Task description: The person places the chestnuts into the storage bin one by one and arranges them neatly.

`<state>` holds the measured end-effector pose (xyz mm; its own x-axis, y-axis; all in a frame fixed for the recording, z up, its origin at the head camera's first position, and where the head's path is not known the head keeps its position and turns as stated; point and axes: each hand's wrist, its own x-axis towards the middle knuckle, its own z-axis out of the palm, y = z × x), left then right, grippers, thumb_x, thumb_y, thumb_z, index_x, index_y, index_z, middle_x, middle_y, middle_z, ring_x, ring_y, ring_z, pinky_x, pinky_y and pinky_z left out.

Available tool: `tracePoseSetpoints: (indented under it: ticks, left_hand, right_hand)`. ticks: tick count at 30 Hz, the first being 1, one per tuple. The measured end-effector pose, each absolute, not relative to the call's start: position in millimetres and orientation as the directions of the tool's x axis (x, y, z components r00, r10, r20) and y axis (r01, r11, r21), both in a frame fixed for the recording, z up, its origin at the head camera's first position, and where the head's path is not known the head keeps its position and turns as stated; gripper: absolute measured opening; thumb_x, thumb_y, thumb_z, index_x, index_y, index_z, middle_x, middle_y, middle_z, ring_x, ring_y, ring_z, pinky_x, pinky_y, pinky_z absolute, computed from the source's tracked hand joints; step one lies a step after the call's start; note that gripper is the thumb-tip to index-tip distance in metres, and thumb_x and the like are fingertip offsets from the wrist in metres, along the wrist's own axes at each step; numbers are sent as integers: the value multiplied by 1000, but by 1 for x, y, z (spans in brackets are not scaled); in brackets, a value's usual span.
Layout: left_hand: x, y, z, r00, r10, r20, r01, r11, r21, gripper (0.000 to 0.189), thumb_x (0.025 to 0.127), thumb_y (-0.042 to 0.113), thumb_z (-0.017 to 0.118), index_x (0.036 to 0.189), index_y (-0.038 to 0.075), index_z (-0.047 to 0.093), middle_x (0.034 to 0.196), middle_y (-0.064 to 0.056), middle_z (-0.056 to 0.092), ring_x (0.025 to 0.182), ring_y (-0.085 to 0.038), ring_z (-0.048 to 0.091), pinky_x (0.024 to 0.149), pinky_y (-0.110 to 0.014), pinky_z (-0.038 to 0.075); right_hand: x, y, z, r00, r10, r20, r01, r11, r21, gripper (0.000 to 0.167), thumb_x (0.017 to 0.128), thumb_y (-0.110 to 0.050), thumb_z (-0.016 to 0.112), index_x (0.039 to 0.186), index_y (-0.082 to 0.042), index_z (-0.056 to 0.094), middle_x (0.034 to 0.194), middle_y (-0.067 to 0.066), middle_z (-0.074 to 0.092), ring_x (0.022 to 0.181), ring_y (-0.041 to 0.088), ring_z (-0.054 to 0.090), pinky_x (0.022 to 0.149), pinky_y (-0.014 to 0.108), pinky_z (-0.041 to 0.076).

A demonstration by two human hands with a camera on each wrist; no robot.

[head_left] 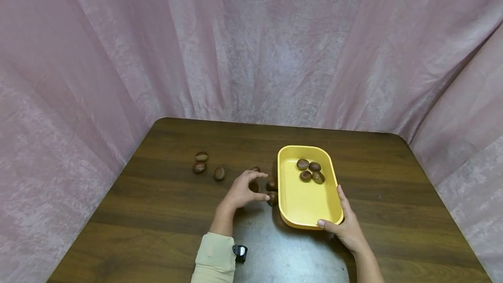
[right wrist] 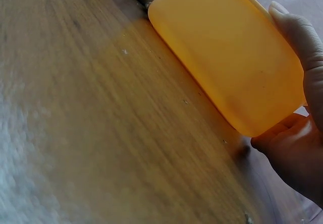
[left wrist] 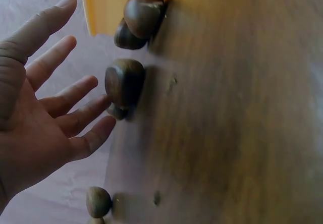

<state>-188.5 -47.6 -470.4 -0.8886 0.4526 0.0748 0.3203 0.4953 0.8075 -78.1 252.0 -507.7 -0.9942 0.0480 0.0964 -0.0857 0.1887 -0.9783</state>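
Note:
A yellow rectangular container (head_left: 308,202) holds several brown chestnuts (head_left: 305,176) toward its far end. My right hand (head_left: 347,226) grips its near right corner, thumb on the rim and fingers along the outer side; the right wrist view shows this hand (right wrist: 298,143) partly under the corner. Left of the container, my left hand (head_left: 243,191) hovers with thumb and fingers spread around a small group of chestnuts (head_left: 272,198). In the left wrist view that hand (left wrist: 45,113) has nothing in it, its fingertips close to a chestnut (left wrist: 126,81). The hand partly hides some of this group.
Farther left on the brown wooden table (head_left: 157,222) lie a pair of chestnuts (head_left: 199,167) and a single one (head_left: 219,173). Pink curtains (head_left: 275,56) hang behind the table and along both sides. A dark band with a small device (head_left: 240,252) is at the left wrist.

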Motion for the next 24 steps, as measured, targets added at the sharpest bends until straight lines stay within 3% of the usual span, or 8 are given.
tracePoseSetpoints:
  ticks: [12, 20, 24]
  left_hand:
    - [-193, -57, -481, -918, 390, -69, 189, 585, 788, 69, 64, 20, 87, 125, 12, 58, 121, -13, 48, 110, -31, 47, 92, -46, 39]
    - [-199, -56, -485, -935, 348, -65, 189, 648, 738, 59, 64, 10, 86, 118, 9, 63, 117, -14, 47, 111, -33, 44, 94, -46, 37]
    - [-201, -55, -487, -942, 334, -34, 211, 669, 713, 55, 60, 8, 87, 111, 8, 66, 109, -13, 50, 103, -31, 47, 91, -44, 38]
  right_hand:
    - [-79, 252, -508, -994, 48, 97, -87, 183, -979, 108, 70, 6, 76, 151, -14, 6, 147, 27, 16, 109, 22, 48, 81, 18, 44]
    - [-79, 251, -506, -995, 44, 89, -78, 203, -976, 109, 71, 3, 78, 151, -15, 6, 148, 26, 14, 114, 32, 42, 83, 16, 42]
    - [-78, 251, -507, -995, 49, 84, -72, 205, -976, 109, 71, 3, 78, 151, -16, 6, 148, 26, 15, 113, 32, 43, 83, 16, 42]
